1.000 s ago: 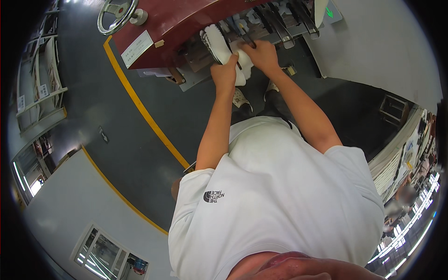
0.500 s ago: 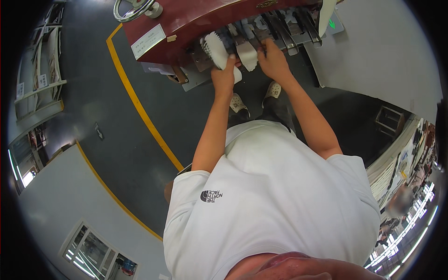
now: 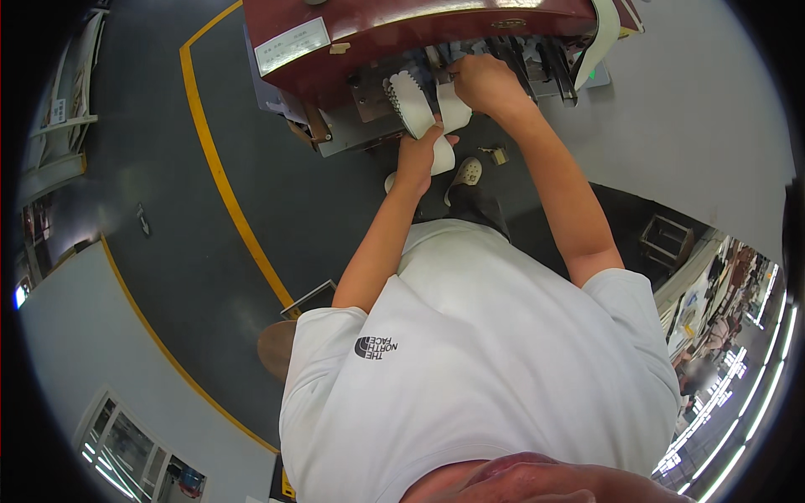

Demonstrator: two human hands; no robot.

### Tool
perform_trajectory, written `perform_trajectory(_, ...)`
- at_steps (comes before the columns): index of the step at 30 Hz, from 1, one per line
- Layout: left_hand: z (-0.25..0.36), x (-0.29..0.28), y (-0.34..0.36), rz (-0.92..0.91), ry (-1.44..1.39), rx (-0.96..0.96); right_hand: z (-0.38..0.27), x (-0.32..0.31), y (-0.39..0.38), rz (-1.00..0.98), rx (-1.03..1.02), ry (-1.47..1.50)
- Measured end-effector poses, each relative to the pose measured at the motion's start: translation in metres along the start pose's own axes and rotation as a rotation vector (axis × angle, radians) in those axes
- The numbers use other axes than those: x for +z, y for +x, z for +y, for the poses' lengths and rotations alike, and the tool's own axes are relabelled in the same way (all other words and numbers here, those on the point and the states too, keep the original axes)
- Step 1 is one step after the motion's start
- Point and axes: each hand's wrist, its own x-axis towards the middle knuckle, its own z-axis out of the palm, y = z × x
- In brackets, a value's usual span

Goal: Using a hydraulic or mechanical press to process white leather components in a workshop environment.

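In front of the machine, my left hand (image 3: 417, 155) is closed round a white curved piece with a toothed edge (image 3: 410, 101), shaped like part of a shoe upper. Its toothed end points up toward the machine, and its smooth lower end shows beside my fingers. Right of it is a white flap (image 3: 454, 106); whether both belong to one piece I cannot tell. My right hand (image 3: 493, 85) is closed, fingertips pressed together at the flap's top, by the machine's dark metal parts. What lies between those fingertips is hidden.
The dark red machine (image 3: 377, 46) spans the top, with dark metal arms (image 3: 555, 71) under its right side. A pale curved band (image 3: 605, 42) hangs at its right end. A stool (image 3: 277, 348) stands behind my left elbow, and a metal frame (image 3: 667, 241) is at right.
My left hand and the white toothed-edge piece have moved right and slightly down, nearer the flap. My right hand has shifted a little up and left. The view has also shifted.
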Motion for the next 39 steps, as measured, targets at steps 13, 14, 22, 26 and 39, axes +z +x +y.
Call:
perform_trajectory(13, 0.001, 0.008, 0.009, 0.022, -0.008, -0.03, -0.008, 0.011, -0.01, 0.075, -0.01, -0.062)
perform_trajectory(14, 0.001, 0.01, 0.007, 0.016, -0.016, 0.008, -0.009, 0.01, -0.008, 0.077, -0.008, -0.061)
perform_trajectory(22, 0.006, 0.008, 0.004, -0.061, -0.063, 0.043, 0.001, 0.03, -0.003, 0.164, -0.013, -0.047)
perform_trajectory(26, 0.002, 0.001, -0.004, -0.079, -0.135, -0.04, -0.003, 0.017, -0.01, 0.178, -0.002, -0.005)
perform_trajectory(39, -0.003, 0.004, -0.011, -0.103, -0.192, -0.066, -0.008, 0.017, -0.015, 0.136, -0.021, -0.082)
